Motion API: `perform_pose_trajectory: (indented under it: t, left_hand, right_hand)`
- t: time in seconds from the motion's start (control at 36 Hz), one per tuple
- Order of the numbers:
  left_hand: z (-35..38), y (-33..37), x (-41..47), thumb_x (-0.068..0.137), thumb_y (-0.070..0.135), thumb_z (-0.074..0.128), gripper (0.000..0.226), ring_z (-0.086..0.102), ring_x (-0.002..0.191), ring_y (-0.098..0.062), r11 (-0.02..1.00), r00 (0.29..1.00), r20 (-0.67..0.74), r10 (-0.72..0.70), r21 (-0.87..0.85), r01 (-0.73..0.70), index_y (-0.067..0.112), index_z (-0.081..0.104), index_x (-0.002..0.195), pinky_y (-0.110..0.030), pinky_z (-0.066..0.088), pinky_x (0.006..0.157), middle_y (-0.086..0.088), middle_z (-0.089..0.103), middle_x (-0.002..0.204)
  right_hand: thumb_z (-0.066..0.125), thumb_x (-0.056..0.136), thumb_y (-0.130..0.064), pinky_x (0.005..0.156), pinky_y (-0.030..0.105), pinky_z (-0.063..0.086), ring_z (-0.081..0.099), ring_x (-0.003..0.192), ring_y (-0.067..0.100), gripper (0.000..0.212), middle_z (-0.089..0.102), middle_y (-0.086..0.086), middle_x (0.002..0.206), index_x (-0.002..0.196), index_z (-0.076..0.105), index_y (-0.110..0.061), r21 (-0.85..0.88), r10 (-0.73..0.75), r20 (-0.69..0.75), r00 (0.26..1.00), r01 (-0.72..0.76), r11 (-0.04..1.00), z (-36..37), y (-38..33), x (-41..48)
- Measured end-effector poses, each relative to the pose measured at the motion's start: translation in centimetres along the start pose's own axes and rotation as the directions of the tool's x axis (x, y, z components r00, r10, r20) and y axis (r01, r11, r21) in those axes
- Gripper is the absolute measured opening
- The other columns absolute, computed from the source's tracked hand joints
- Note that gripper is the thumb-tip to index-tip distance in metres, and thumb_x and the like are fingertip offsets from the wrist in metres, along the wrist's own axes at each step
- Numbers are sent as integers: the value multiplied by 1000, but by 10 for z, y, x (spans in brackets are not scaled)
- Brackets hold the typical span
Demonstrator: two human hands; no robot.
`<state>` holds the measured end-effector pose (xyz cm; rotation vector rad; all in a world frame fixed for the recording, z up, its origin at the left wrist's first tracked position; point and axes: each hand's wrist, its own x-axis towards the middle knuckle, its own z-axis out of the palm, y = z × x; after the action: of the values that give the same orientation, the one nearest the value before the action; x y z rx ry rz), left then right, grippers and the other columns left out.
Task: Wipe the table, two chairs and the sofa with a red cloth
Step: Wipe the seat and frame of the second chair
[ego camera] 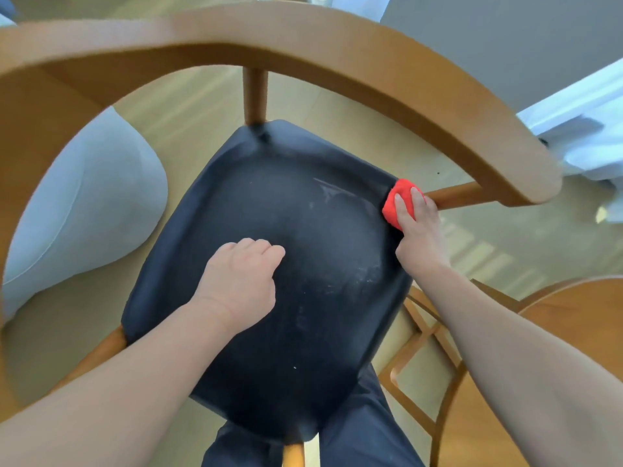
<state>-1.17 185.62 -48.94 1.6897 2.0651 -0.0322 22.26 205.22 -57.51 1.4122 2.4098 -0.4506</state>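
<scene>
1. Red cloth [397,205] is bunched under my right hand [416,227], pressed against the far right corner of the chair's dark seat [286,298], just where the seat meets the wooden support rail [455,193] of the armrest.

2. My right hand has its fingers [403,205] laid flat and close together over the cloth, pushing it down onto the seat edge rather than pinching it.

3. My left hand [241,281] holds nothing; it is loosely curled, knuckles forward, above the middle of the seat. I cannot tell from this angle whether it rests on the seat or hovers just over it.

4. Progress, as I judge it: I am in the middle of wiping one chair. Pale streaks and smears on the right half of the seat look like wipe marks or dust, and some specks remain, so the seat is not finished. The curved wooden backrest [303,38] shows no sign either way.

5. A wooden surface [573,318] with a rounded edge at the lower right, with a curved frame [424,335] beside it, may be the table and the second chair; a pale grey upholstered shape [84,203] at the left is probably the sofa. Nothing visible says whether any of these has been wiped.

6. No brand, label or readable writing appears on the cloth, chair or anything else in view.
</scene>
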Motion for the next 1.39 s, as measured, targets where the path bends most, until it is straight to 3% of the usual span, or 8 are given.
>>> perform_pose_trajectory:
  t: [0.33,0.44,0.53,0.61,0.78,1.0,1.22,1.39]
  left_hand:
    - [11,-8,-6,61,2,58,29,58,66,-26,1000,1000,6,-16,-6,16,10,66,88,-39,50,59,-2,63,76]
    - [6,-14,-8,60,-2,67,34,59,68,-27,999,999,40,-37,13,36,9,68,92,-40,51,60,-3,65,78]
    - [2,-19,-8,73,3,61,35,61,85,-27,999,997,59,-47,16,47,11,66,107,-40,50,74,-2,67,94]
    - [0,-23,-7,76,3,57,35,60,87,-28,998,996,58,-64,23,63,12,65,109,-39,49,76,-3,67,97]
    - [2,-19,-4,73,1,58,34,60,84,-29,998,996,63,-57,38,54,10,67,105,-39,48,73,-4,67,93]
    - [1,-1,-5,79,5,51,40,57,96,-26,1000,998,67,-7,9,7,13,61,117,-36,44,83,-1,65,103]
    - [2,-2,-22,74,4,55,33,57,85,-26,999,998,52,32,26,-34,12,64,105,-37,46,75,-1,64,92]
    - [-12,-5,-48,75,5,54,34,58,88,-26,1000,1000,5,17,25,-17,13,63,107,-36,46,76,-1,65,97]
  right_hand:
    - [43,80,1,118,47,12,17,143,42,62,24,17,156,140,48,-9,266,85,-200,976,-30,964,11,-83,14]
    - [44,66,4,108,61,26,36,128,57,62,43,29,142,125,61,1,320,-78,-233,969,152,935,18,-127,21]
    - [55,73,9,112,59,19,26,136,53,63,34,24,150,134,53,-4,205,-327,-173,929,359,911,22,-156,21]
    - [56,79,7,116,56,12,19,142,48,63,27,19,155,140,48,-8,133,-397,-108,911,409,903,22,-157,20]
    - [36,75,2,102,62,38,43,127,52,59,48,20,142,129,60,-6,-38,-511,-78,856,510,860,28,-112,14]
    - [64,72,12,108,57,33,36,134,48,68,42,16,148,135,56,-13,-32,-380,-154,912,379,925,37,-63,-28]
    - [56,82,7,116,52,21,19,143,43,66,28,12,156,143,47,-16,11,-215,-48,975,216,976,38,-37,-69]
    - [43,88,5,120,41,7,-2,148,26,73,2,-3,163,150,29,-31,87,-22,194,981,5,996,17,-41,-95]
